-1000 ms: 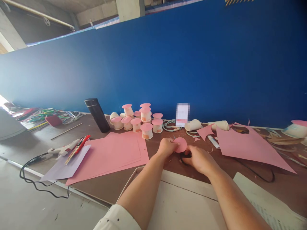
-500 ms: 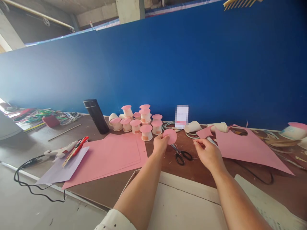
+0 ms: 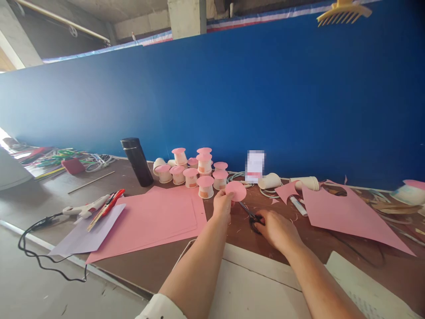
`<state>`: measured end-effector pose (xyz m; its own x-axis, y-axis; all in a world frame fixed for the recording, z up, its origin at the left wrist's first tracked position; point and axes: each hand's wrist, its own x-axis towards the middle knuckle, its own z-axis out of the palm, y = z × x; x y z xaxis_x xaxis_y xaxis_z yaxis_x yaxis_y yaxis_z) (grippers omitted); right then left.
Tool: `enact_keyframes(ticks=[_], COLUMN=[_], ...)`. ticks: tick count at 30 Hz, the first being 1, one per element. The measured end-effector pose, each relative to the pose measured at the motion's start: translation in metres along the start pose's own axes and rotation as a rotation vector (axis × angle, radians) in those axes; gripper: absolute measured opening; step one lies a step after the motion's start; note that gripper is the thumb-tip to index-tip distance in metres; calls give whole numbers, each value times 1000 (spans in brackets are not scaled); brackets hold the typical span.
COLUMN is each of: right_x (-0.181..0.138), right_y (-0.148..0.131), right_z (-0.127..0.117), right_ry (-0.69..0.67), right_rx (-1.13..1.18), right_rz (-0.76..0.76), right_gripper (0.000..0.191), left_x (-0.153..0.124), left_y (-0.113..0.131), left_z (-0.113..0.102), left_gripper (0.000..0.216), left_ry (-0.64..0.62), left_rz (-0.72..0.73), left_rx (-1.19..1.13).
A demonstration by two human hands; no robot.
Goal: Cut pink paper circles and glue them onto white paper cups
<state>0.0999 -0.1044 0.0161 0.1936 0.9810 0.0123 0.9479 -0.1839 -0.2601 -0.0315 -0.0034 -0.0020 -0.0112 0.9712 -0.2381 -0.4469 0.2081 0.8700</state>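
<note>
Far left: glue gun (image 3: 84, 208) and red cutter (image 3: 109, 200) lie at the top edge of a lilac sheet (image 3: 86, 235) on the brown table (image 3: 159, 261).
Left of centre: stack of pink paper (image 3: 149, 219) lies flat; black flask (image 3: 137, 161) stands upright behind it.
Cups: cluster of small paper cups (image 3: 195, 170) with pink tops, just beyond the stack's far corner.
Left hand (image 3: 222, 204): clenched in a pinch on the pink disc (image 3: 235, 191), thumb and fingertips on its lower left edge.
Pink disc: held up above the table, near the closest cup, its flat face toward me.
Scissors (image 3: 248, 211): lie on the table just right of my left hand, below the disc, blades pointing up-left.
Right hand (image 3: 277, 228): fingers bent over the black handles, touching them; I cannot tell whether the grip is closed.
Right: large pink sheet (image 3: 345, 212) with a round hole cut near its far edge, lying flat.
</note>
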Motion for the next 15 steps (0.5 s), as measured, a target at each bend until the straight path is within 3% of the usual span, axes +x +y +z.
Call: enact_keyframes(ticks=[4, 10, 15], right_x=[7, 17, 14], right_y=[9, 33, 33], right_z=[4, 1, -10], right_ry=[10, 112, -89], right_rx=[188, 1138, 1602], right_rz=[119, 237, 86], right_gripper=[20, 30, 29], left_x=[-6, -7, -5], left_y=[5, 9, 11], left_z=[3, 2, 2], left_gripper=[12, 15, 19], left_ry=[-57, -76, -96], left_rz=[-94, -142, -164], left_rx=[-150, -344, -430])
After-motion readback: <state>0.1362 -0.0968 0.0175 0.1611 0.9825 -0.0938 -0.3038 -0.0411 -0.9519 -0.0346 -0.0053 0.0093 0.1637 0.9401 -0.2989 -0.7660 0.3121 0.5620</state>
